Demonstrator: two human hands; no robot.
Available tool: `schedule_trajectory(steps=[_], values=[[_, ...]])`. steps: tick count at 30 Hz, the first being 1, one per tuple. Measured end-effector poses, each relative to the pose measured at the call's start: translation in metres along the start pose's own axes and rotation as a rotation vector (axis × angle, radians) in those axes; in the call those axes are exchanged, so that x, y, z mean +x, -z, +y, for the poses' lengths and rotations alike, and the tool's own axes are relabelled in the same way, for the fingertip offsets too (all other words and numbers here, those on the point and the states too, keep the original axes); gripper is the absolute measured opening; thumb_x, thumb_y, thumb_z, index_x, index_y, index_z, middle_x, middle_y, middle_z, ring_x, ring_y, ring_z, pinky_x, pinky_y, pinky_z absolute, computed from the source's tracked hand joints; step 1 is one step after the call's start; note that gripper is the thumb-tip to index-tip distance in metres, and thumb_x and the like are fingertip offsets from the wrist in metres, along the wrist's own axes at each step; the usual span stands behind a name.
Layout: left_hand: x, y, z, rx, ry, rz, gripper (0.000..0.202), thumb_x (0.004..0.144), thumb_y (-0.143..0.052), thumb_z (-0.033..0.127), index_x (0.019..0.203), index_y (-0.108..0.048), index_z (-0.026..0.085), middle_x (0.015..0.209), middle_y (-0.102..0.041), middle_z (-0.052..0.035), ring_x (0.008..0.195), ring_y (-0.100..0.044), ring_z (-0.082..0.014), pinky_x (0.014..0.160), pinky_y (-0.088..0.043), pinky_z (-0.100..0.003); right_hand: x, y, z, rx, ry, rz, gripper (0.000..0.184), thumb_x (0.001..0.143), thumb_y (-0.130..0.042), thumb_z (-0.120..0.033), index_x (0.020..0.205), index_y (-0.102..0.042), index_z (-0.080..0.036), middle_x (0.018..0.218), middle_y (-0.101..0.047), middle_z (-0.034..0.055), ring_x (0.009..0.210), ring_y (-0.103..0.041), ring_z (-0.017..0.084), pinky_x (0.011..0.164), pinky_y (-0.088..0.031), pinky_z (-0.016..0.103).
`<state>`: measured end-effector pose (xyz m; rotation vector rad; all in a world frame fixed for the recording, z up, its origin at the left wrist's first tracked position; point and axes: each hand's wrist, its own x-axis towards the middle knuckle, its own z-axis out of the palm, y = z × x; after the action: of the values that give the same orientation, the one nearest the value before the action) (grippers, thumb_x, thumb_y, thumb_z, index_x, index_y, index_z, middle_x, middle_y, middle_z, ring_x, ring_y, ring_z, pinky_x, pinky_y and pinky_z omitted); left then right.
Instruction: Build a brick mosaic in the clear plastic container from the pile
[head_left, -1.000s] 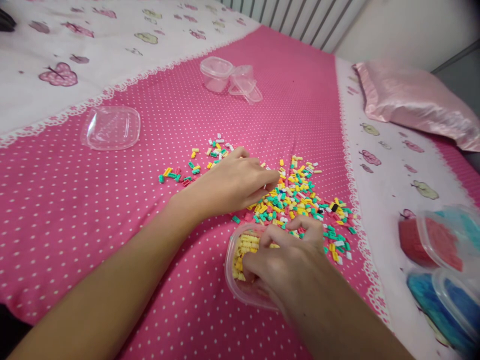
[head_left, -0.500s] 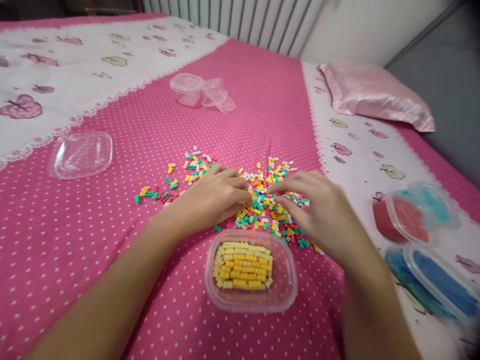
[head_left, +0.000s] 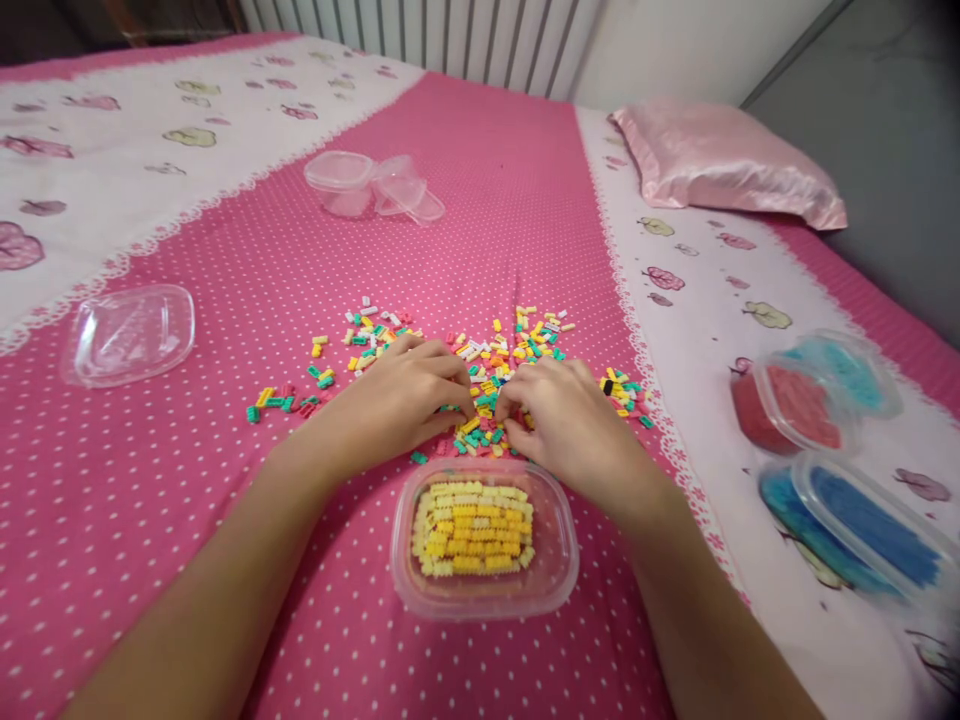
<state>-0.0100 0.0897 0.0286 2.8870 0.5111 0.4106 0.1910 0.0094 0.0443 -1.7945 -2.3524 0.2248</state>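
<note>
A loose heap of small plastic building bricks, in yellow, green, white and pink, lies across the middle of the bed. My left hand rests at the heap's left side, fingers curled down among the bricks; whatever its fingertips hold is hidden. From the right, my right hand reaches into the heap with its fingers bent and closed together, their tips partly hidden. Just below both hands stands a clear plastic container holding neat rows of yellow and cream bricks.
A clear lid lies at left. Further back are empty clear containers and lids. On the right stand containers of red pieces, light blue pieces and dark blue pieces. A pink pillow lies behind on the polka-dot bedspread.
My right hand has moved left and its fingers have drawn together, closer to my left hand. The whole view has shifted slightly. The left hand keeps nearly the same pose.
</note>
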Motion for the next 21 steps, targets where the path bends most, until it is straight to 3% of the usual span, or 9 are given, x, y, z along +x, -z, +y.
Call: schedule_trajectory(steps=[15,21], values=[[0.000,0.001,0.002,-0.007,0.020,-0.013,0.007,0.095,-0.066,0.027,0.091,-0.071,0.024,0.097,-0.070,0.0028,0.096,-0.057,-0.0185,0.087,-0.029,-0.034,0.001,0.001,0.002,0.043,0.023,-0.005,0.007,0.088,-0.071,-0.015,0.084,-0.072,-0.021,0.089,-0.071,0.0010,0.092,-0.060,0.022,0.083,-0.034,0.037],[0.000,0.002,0.002,0.016,0.031,-0.032,0.009,0.095,-0.065,0.026,0.091,-0.072,0.024,0.095,-0.070,0.0016,0.095,-0.058,-0.0189,0.085,-0.029,-0.035,-0.008,0.021,0.000,0.120,0.023,0.015,0.009,0.086,-0.067,-0.012,0.087,-0.070,-0.021,0.089,-0.073,-0.0003,0.087,-0.063,0.019,0.081,-0.042,0.033]])
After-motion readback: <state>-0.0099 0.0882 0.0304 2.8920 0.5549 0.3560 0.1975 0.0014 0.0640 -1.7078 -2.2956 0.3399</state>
